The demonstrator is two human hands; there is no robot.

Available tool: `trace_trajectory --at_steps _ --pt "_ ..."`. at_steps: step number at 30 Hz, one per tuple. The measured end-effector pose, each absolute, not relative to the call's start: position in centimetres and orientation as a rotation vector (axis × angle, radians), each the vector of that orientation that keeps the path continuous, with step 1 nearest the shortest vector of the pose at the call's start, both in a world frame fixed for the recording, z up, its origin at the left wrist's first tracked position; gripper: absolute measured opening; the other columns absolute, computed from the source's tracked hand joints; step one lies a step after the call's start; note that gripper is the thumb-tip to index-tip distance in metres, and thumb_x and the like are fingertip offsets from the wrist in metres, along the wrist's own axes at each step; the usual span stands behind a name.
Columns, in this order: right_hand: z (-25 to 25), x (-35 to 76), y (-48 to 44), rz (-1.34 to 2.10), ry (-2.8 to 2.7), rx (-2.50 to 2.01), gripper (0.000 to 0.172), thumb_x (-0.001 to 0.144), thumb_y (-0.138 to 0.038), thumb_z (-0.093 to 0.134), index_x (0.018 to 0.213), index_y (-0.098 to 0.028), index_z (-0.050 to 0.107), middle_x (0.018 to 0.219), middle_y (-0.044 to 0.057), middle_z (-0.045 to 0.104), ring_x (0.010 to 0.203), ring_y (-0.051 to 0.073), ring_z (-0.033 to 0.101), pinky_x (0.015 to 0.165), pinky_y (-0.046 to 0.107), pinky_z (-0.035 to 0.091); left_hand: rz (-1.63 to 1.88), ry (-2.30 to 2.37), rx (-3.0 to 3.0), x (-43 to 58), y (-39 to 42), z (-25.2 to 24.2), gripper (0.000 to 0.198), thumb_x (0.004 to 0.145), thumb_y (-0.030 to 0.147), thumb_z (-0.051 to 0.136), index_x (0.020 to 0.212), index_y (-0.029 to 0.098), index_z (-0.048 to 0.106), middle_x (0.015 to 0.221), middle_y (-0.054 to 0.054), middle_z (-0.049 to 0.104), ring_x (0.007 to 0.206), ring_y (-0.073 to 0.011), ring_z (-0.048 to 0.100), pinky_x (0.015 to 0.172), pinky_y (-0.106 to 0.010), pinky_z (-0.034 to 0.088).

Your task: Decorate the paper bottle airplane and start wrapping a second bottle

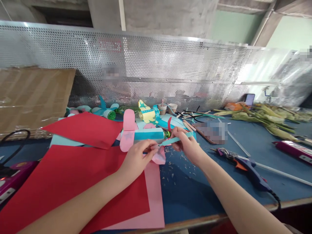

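A bottle aeroplane [143, 134] with pink paper wings and a teal wrap lies on the blue table [195, 188], its green cap toward the right. My left hand [136, 157] is closed in a pinch on the left end of a teal paper strip [172, 140], just under the bottle. My right hand [186, 144] pinches the same strip near the bottle's cap. A red paper blade sticks up by the cap.
Red paper sheets [73, 182] and a pink sheet [153, 198] lie at the left. A blue glue gun [246, 165] rests at the right. Finished bottle planes [146, 113], paper cups, sticks and corn husks [268, 120] lie behind. A perforated metal screen backs the table.
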State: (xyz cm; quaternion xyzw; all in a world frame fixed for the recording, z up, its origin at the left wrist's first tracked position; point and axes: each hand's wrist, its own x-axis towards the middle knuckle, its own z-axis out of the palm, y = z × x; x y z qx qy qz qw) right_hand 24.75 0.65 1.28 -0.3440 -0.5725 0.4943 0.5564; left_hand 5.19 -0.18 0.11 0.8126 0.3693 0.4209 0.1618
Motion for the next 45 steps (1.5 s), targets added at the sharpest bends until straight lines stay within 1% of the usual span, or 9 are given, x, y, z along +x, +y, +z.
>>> trace_trajectory --at_steps 5,12,21,27,31,35,38,41,45 --pt "1.4 24.6 0.6 1.165 -1.404 -0.830 0.029 0.082 -0.045 0.058 0.067 -0.023 0.046 0.040 -0.011 0.035 0.037 0.007 0.029 0.041 0.023 0.026 1.253 1.046 2.443 5.1 -0.3 0.2 0.011 0.091 0.028 0.055 0.090 0.022 0.064 0.082 0.000 0.070 0.077 -0.0154 0.066 0.071 -0.028 0.054" --pt "1.5 24.7 0.2 1.343 -1.415 -0.833 0.037 0.082 -0.053 0.063 0.073 -0.023 0.044 0.045 -0.008 0.055 0.040 0.008 0.044 0.044 0.021 0.029 1.378 0.987 2.545 5.1 -0.9 0.4 0.015 0.096 0.029 0.050 0.094 0.021 0.064 0.085 -0.001 0.072 0.077 -0.0148 0.068 0.070 -0.026 0.056" --pt "1.3 24.3 0.0 1.400 -1.399 -0.849 0.035 0.080 -0.053 0.064 0.071 -0.024 0.047 0.048 -0.006 0.059 0.045 0.011 0.053 0.049 0.023 0.039 1.441 0.938 2.692 5.4 -0.9 0.0 0.019 0.098 0.026 0.047 0.097 0.019 0.064 0.086 -0.004 0.074 0.080 -0.0161 0.071 0.071 -0.028 0.058" --pt "2.0 26.6 1.5 0.857 -1.186 -1.036 0.033 0.076 -0.054 0.064 0.073 -0.023 0.055 0.054 -0.004 0.059 0.054 0.014 0.059 0.055 0.026 0.047 1.522 1.109 2.618 4.8 -0.7 2.5 0.025 0.094 0.033 0.052 0.115 0.021 0.059 0.098 -0.005 0.069 0.080 -0.0154 0.066 0.075 -0.031 0.056" --pt "1.4 29.0 2.9 0.360 -1.337 -1.458 0.023 0.077 -0.045 0.064 0.087 -0.024 0.068 0.081 0.003 0.070 0.072 0.020 0.066 0.065 0.030 0.049 1.790 1.319 2.447 2.7 0.2 4.1 0.017 0.094 0.028 0.046 0.098 0.020 0.060 0.089 -0.004 0.065 0.082 -0.0167 0.062 0.076 -0.030 0.051" --pt "0.6 30.4 3.2 0.163 -1.798 -1.881 0.027 0.081 -0.024 0.059 0.105 -0.025 0.072 0.099 0.007 0.072 0.092 0.024 0.067 0.079 0.033 0.048 1.993 1.564 1.959 0.5 2.7 3.9 0.012 0.091 0.029 0.044 0.088 0.021 0.053 0.087 -0.005 0.059 0.083 -0.0202 0.059 0.078 -0.034 0.048" --pt "0.2 31.1 3.0 0.088 -1.934 -1.999 0.029 0.076 -0.011 0.059 0.098 -0.025 0.072 0.107 0.008 0.071 0.106 0.025 0.062 0.092 0.036 0.043 1.860 1.697 1.637 -1.0 5.3 2.7 0.012 0.089 0.035 0.042 0.086 0.024 0.047 0.087 -0.004 0.055 0.087 -0.0231 0.058 0.082 -0.038 0.048" --pt "-0.3 31.7 2.8 0.084 -2.075 -2.079 0.025 0.072 -0.013 0.064 0.093 -0.025 0.069 0.105 0.008 0.070 0.102 0.027 0.062 0.087 0.038 0.044 1.673 1.748 1.538 -1.9 7.3 1.3 0.020 0.088 0.039 0.037 0.080 0.024 0.049 0.088 -0.005 0.059 0.096 -0.0264 0.059 0.089 -0.042 0.046" --pt "-1.0 32.2 2.8 0.066 -2.253 -2.034 0.025 0.073 -0.016 0.064 0.095 -0.026 0.068 0.099 0.009 0.068 0.095 0.028 0.062 0.079 0.037 0.044 1.404 1.686 1.538 -2.1 7.8 0.1 0.045 0.089 0.055 0.030 0.081 0.023 0.061 0.077 -0.005 0.069 0.083 -0.0263 0.066 0.078 -0.039 0.051"
